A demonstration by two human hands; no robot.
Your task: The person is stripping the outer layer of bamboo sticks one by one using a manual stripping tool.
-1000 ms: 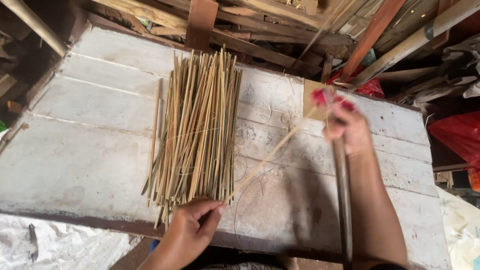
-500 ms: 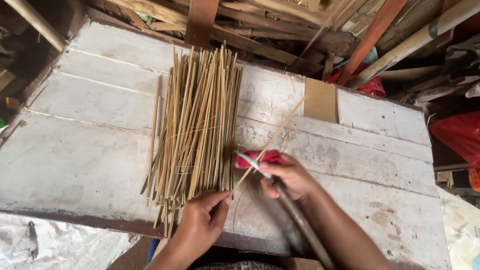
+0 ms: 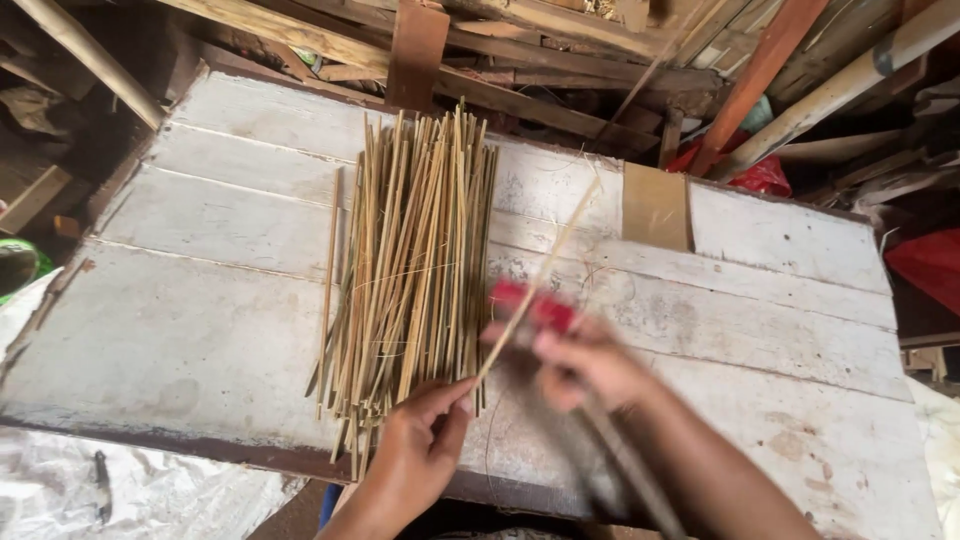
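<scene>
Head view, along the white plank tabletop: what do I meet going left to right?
Bare white plank tabletop → bundle of thin yellowish bamboo sticks → single bamboo strip pinched by the left hand → blurred right hand gripping a red-handled tool → brown cardboard patch.

Motion blur at the right hand

Right hand (image 3: 590,365) and its red-handled tool (image 3: 530,305) smeared; blade shape unreadable. Both forearms cut off at 6 o'clock edge.
</scene>
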